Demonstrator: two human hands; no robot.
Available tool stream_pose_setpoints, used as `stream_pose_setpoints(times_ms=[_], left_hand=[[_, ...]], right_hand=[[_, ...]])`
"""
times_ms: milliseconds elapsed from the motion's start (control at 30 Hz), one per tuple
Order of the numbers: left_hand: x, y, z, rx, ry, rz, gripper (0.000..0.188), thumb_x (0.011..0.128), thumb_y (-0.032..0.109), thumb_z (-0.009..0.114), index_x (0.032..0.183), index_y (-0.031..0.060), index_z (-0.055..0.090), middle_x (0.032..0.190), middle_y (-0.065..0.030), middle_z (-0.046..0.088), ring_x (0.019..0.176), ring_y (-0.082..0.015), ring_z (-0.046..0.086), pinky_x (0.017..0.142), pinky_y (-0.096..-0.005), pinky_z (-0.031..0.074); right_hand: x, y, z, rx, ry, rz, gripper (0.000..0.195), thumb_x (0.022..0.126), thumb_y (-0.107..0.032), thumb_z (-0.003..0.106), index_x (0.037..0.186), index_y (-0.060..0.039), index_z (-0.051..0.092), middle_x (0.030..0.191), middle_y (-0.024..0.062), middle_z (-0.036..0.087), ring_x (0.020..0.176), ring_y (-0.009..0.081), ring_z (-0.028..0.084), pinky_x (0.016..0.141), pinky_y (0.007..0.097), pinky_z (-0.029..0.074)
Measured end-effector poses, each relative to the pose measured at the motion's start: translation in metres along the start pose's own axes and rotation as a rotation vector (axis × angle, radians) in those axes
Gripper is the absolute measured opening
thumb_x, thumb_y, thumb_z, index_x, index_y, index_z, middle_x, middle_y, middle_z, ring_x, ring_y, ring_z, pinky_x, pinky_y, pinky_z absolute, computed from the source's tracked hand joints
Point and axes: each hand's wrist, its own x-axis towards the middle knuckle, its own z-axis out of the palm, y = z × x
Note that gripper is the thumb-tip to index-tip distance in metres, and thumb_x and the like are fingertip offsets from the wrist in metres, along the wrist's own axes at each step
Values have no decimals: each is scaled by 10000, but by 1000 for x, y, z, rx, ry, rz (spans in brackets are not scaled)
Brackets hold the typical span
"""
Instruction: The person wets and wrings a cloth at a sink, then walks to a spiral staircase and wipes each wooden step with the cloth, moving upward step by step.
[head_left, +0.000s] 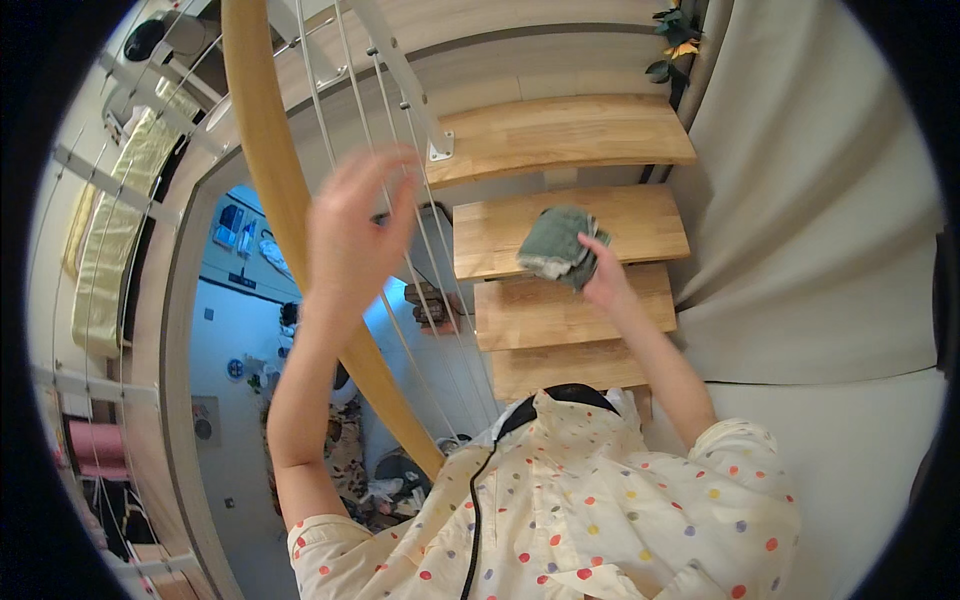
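Note:
My right hand (606, 279) grips a folded green cloth (559, 238) by its right side. The cloth has pale edges and shows above the wooden stair treads (495, 232); I cannot tell whether it touches one. My left hand (360, 214) is raised, slightly blurred, with its fingers curved and nothing seen in it. It overlaps the white balusters (319, 97) and the curved wooden handrail (255, 97) in view. Whether it touches either is unclear.
A beige curtain (810, 210) hangs along the right of the stairs. Artificial flowers (681, 49) stand at the upper right. Through the railing at left show a room below and an upper floor with a light green padded surface (112, 270) and a pink roll (97, 448).

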Motion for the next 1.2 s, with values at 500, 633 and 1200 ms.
stream_pose_setpoints(times_ms=[500,633,1200], left_hand=[[64,-55,-42,696,18,-73,181,741,107,621,921,107,631,1200,-28,544,1328,-250,209,1071,-449,197],[65,-67,-40,726,-98,-49,171,748,65,578,912,92,617,1194,-63,545,1335,-282,185,1068,-483,163],[65,-82,-24,755,-31,215,212,852,93,449,777,14,631,747,-142,654,947,-338,585,1031,-615,82]], right_hand=[[331,125,53,-2261,-268,-1220,377,781,-96,484,1152,-134,538,1300,12,455,1248,205,349,1026,517,196],[342,96,27,-2211,-364,-1143,361,757,-84,501,1109,-129,568,1244,11,505,1221,188,387,1010,464,252],[478,21,80,-1866,-331,-875,387,733,34,475,1075,-109,589,1131,107,569,1110,259,490,967,371,353]])
